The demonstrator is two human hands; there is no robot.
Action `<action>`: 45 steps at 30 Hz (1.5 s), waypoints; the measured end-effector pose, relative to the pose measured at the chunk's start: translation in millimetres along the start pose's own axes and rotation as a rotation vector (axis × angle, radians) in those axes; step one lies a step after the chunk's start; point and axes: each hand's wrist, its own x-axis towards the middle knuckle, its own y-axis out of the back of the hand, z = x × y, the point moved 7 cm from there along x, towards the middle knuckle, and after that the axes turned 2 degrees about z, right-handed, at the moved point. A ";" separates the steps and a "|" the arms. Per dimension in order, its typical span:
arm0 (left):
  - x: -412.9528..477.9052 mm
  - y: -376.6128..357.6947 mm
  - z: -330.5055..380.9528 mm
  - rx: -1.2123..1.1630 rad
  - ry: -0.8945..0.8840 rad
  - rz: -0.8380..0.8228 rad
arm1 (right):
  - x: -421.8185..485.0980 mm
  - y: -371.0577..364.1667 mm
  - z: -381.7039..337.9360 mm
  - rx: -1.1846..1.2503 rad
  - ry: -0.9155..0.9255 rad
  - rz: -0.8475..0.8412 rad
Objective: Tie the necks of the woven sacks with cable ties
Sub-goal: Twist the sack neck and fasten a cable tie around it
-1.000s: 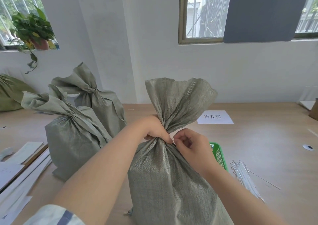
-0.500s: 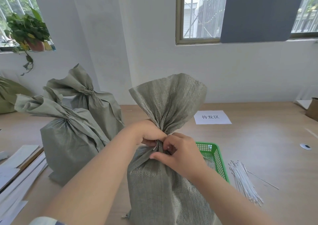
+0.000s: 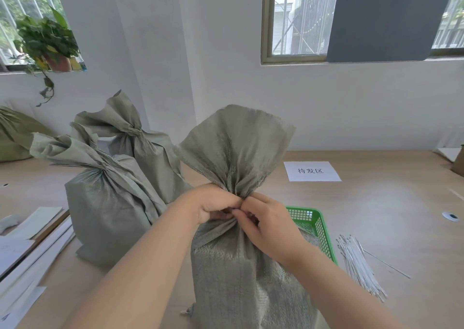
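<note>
Sack (image 3: 241,273) of grey-green woven cloth stands upright on the table (image 3: 376,215), close in front of the person, its top fanned out above a gathered neck. Left hand (image 3: 213,206) has its grip closed around that neck from the sack's left side. Right hand (image 3: 270,224) meets it from the other side, fingertips (image 3: 237,211) pinched narrow at the neck; whether they hold a tie cannot be told. Just right of the sack sits a green basket (image 3: 317,230), and beyond it a bundle of white cable ties (image 3: 359,266) lies flat. Left of the sack stand two tied sacks (image 3: 110,203), one behind the other. A paper label (image 3: 312,170) lies behind the sack.
</note>
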 end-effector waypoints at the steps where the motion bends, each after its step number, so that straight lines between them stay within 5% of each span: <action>1: 0.4 0.5 -2.5 -0.061 -0.018 -0.030 | 0.2 1.5 2.4 0.054 -0.028 -0.009; 13: -2.4 -6.3 -8.9 -0.400 -0.166 -0.160 | -7.0 5.5 38.8 0.397 -0.415 -0.004; 20: -8.8 -9.4 -8.5 -0.297 -0.134 -0.143 | -11.1 1.5 41.9 0.488 -0.490 -0.005; 26: -6.4 -7.3 -13.0 -0.168 -0.112 -0.037 | -20.8 -4.3 48.9 0.734 -0.613 0.004; 35: -9.0 -7.9 -12.1 -0.208 -0.135 -0.097 | -31.2 -12.8 58.7 1.206 -0.743 -0.039; 45: -2.8 -6.6 -11.8 -0.230 -0.147 -0.015 | -38.0 -22.9 68.2 1.156 -0.775 -0.016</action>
